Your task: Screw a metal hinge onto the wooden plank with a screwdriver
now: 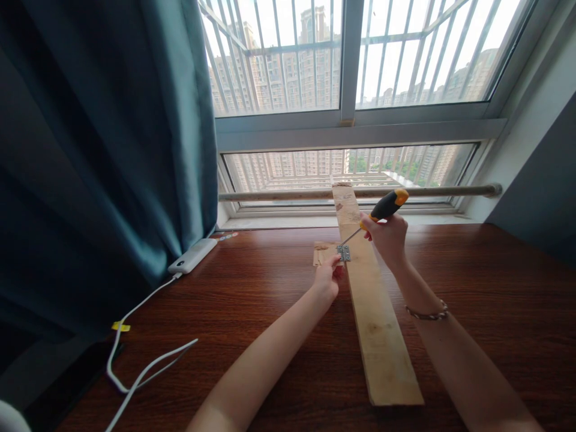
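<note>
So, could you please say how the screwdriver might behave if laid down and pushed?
The screwdriver would probably roll, given its rounded handle; its straight shaft suggests stiffness, and the bulky handle likely makes that end heavier.

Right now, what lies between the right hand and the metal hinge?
In the head view, the screwdriver's metal shaft lies there, slanting down from the right hand toward the metal hinge, over the long wooden board.

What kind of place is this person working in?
It looks like a room in a home, perhaps a flat high up. There's a long blue curtain, a dark wooden table, and a big window with tall buildings outside.
</note>
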`<state>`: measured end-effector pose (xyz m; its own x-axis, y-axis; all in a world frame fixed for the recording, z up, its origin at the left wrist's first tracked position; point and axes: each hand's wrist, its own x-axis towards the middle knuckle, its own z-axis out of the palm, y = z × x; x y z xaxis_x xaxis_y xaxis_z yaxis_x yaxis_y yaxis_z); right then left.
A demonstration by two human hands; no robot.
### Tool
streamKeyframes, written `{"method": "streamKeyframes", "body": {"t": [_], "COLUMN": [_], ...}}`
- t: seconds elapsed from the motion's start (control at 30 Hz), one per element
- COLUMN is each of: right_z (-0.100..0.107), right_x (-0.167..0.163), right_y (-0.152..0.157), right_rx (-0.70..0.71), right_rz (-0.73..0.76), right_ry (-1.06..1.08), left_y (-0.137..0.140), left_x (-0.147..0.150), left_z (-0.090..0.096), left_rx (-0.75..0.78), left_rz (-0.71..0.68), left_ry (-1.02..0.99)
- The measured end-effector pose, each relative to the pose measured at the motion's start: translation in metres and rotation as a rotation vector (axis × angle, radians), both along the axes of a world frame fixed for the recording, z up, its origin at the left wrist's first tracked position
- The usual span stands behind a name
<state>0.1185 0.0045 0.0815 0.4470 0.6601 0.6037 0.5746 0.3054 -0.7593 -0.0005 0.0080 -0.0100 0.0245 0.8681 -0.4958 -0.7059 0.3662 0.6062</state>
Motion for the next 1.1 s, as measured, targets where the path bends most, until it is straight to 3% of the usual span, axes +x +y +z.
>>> {"method": "streamKeyframes", "body": {"t": [0.67,1.1], "right_z": [-0.0038,0.0054], "right_x": [0.0012,0.0010], "right_y": [0.0018,-0.0028], "right_rx": [0.007,-0.105], "right_rz": [0.017,0.288], "right_ry": [-0.042,0.126], "left_y": [0.0001,0.0003], "left_x": [0.0014,0.0003], "left_z": [0.0005,0.0000], "left_rx": [0.011,0.010], "left_rz": [0.004,0.007], "left_ry": [-0.003,-0.008]}}
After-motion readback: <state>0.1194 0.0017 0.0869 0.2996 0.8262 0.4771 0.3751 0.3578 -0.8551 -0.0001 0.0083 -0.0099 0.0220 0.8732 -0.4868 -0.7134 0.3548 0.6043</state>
